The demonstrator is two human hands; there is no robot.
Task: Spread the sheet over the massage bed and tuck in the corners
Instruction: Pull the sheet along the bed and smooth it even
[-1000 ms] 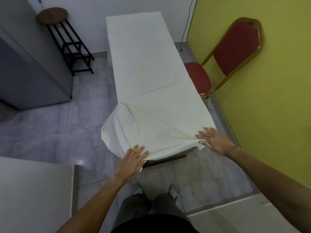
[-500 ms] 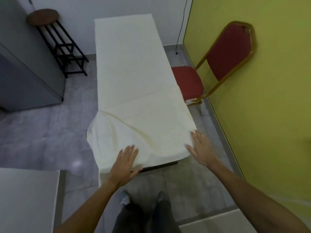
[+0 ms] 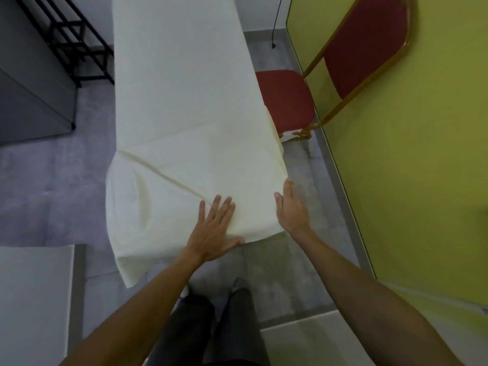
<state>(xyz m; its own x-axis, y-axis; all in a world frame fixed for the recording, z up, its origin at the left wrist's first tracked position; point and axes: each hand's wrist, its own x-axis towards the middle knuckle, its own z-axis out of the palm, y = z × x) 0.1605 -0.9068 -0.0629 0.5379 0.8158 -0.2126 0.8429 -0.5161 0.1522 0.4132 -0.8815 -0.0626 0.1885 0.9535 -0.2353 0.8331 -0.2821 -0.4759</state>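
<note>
A cream sheet (image 3: 182, 107) covers the long massage bed from the far end to the near end. Its near left part hangs loose over the bed's side, with a diagonal crease running across the near end. My left hand (image 3: 215, 229) lies flat on the sheet at the near edge, fingers spread and straight. My right hand (image 3: 290, 207) rests against the near right corner of the sheet, fingers straight along the bed's side. The bed itself is hidden under the sheet.
A red chair with a gold frame (image 3: 287, 99) stands against the yellow wall (image 3: 422, 167), right of the bed. A black stool frame (image 3: 76, 48) and a grey cabinet (image 3: 31, 96) stand at the left. White surfaces (image 3: 34, 299) lie near left and near right.
My left hand has slid right along the near edge toward the right corner. My right hand has shifted onto the corner's side. The view has moved closer to the bed.
</note>
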